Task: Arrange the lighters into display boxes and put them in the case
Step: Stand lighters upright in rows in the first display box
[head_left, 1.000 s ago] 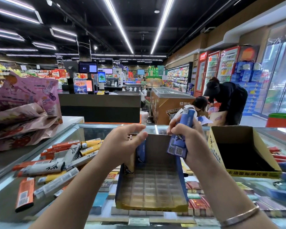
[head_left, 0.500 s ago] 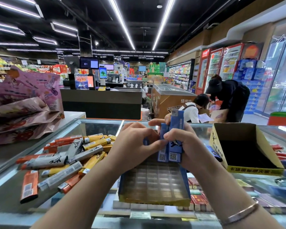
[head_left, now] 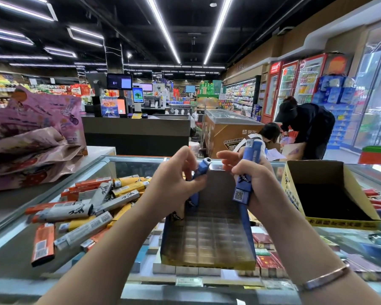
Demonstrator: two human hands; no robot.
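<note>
Our left hand (head_left: 174, 183) and right hand (head_left: 254, 183) each clasp blue lighters (head_left: 250, 166); we seat them upright, probably far row first, in the display box (head_left: 209, 243).

Supermarket, ceiling strip lights (head_left: 163, 31), fridges (head_left: 295, 84)

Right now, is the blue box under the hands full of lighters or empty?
Empty. The blue display box shows only bare rows of slots. The blue lighters are not yet in it: one in the left hand, others in the right hand.
</note>
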